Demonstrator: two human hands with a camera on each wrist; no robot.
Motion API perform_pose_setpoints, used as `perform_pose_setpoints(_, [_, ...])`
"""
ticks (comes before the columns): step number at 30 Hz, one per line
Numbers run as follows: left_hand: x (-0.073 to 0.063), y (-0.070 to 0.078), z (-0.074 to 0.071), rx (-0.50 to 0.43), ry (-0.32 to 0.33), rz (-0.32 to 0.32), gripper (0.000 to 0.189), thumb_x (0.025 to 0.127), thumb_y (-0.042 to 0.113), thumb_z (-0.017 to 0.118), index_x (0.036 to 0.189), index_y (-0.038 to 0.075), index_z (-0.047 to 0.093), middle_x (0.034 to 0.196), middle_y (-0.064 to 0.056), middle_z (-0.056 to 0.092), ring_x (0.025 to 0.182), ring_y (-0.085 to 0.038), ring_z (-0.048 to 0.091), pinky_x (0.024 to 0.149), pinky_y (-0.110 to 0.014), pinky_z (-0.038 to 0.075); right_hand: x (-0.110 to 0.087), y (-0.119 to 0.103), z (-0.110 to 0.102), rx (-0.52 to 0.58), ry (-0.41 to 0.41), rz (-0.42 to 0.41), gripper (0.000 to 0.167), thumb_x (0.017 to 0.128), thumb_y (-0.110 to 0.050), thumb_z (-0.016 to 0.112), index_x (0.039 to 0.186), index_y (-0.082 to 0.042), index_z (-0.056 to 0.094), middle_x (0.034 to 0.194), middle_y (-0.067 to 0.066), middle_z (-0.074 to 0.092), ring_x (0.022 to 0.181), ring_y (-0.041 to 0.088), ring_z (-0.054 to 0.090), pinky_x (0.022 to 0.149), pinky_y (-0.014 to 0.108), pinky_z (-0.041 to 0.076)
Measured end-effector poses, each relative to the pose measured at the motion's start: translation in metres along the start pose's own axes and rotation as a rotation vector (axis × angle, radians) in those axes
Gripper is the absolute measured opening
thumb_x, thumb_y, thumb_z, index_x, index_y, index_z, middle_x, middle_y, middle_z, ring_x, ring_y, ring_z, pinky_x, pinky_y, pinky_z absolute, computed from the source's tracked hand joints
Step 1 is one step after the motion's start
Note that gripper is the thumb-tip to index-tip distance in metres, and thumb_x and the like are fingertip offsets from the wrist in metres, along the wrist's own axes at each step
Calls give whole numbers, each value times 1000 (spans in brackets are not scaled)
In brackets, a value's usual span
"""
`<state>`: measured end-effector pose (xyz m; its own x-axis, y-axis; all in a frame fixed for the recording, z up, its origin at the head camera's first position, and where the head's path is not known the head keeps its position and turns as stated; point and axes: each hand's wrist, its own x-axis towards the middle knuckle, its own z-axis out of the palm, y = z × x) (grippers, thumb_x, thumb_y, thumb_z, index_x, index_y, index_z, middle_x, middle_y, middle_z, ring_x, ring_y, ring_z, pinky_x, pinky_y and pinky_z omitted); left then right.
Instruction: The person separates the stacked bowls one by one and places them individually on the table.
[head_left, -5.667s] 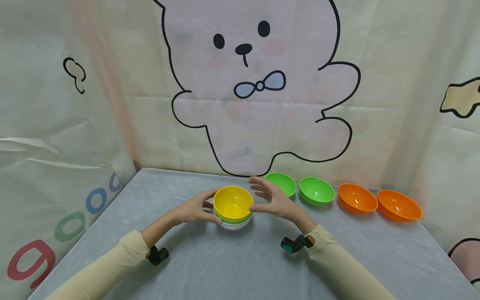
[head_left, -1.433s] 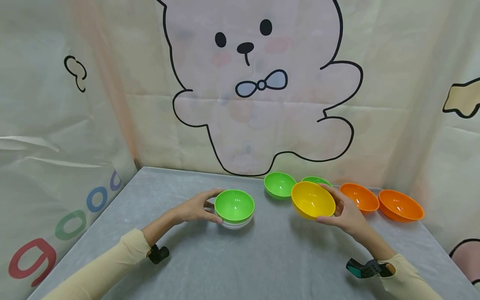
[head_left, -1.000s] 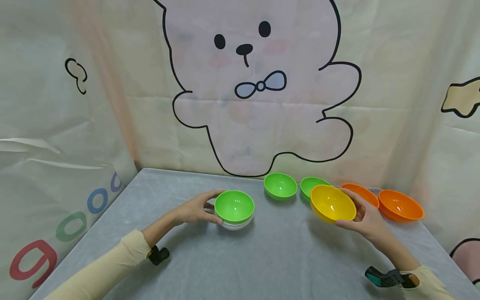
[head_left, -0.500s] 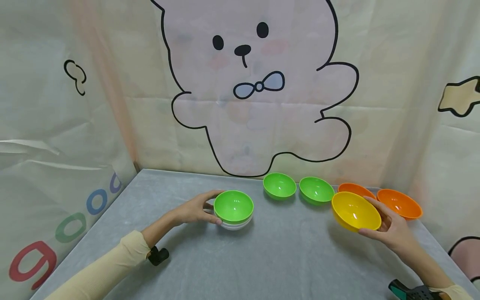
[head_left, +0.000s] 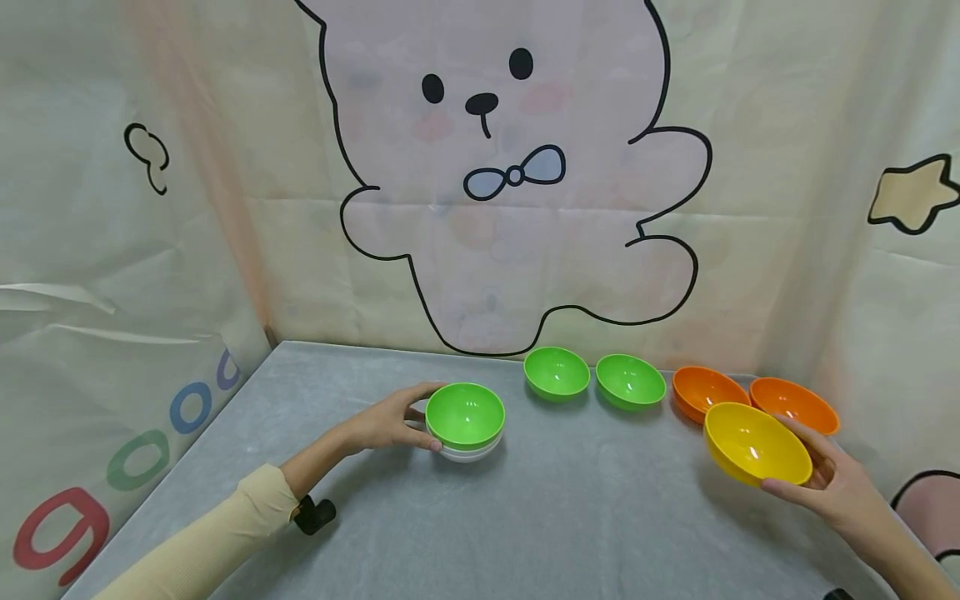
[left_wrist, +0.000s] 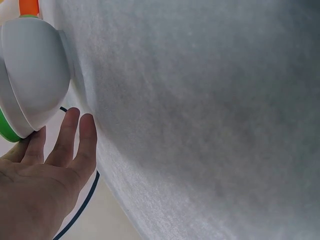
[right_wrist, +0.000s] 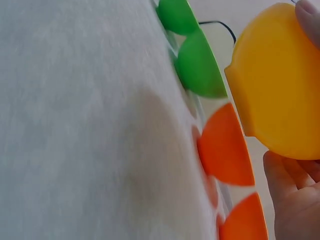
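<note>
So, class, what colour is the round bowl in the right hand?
Yellow: the round bowl shows best in the head view.

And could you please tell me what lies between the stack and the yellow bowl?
In the head view, only bare table lies between the stack and the yellow bowl.

We read a row of coloured letters on the pale hanging sheet [head_left: 180, 267] at the left of the head view, climbing toward the back corner. Nearest us stood a red letter [head_left: 96, 523] shaped like a g, then a green o [head_left: 114, 468], then a blue o [head_left: 176, 408]. With the purple letter [head_left: 221, 372] at the end, we could not tell d from a.
</note>
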<state>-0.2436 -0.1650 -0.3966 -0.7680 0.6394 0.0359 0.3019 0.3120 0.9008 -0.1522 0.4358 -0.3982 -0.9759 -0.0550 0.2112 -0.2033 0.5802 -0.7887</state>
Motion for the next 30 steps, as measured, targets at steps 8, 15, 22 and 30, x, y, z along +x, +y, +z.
perform_pose_setpoints(8, [-1, 0, 0, -9, 0, -5, 89, 87, 15, 84, 158, 6, 32, 156, -14, 37, 121, -39, 57, 100, -49, 49, -11, 15, -15, -67, 53, 50, 80, 95, -13, 75, 160, -12, 28, 127, -23, 39, 101, -11, 44, 75, 7, 46])
perform_pose_setpoints(15, [-1, -1, 0, -8, -1, -2, 89, 87, 16, 85, 158, 6, 33, 156, -13, 38, 121, -38, 58, 99, -48, 49, -17, 31, -26, -99, 94, 98, 87, 96, -18, 74, 162, -4, 19, 128, -22, 37, 99, -15, 38, 74, 2, 42])
perform_pose_setpoints(22, [-1, 1, 1, -13, -3, -4, 89, 86, 16, 85, 158, 6, 33, 156, -14, 37, 121, -39, 57, 100, -49, 49, -19, 43, -34, -180, 87, 170, 92, 97, -25, 73, 156, 12, 12, 140, 31, 30, 91, -15, 34, 68, 2, 40])
perform_pose_setpoints(30, [-1, 1, 0, -11, 3, -14, 90, 86, 17, 85, 158, 7, 33, 156, -13, 38, 122, -39, 57, 100, -48, 49, -17, 59, -45, -222, 104, 189, 88, 97, -25, 74, 148, 19, 17, 131, 37, 33, 82, -18, 36, 64, 3, 40])
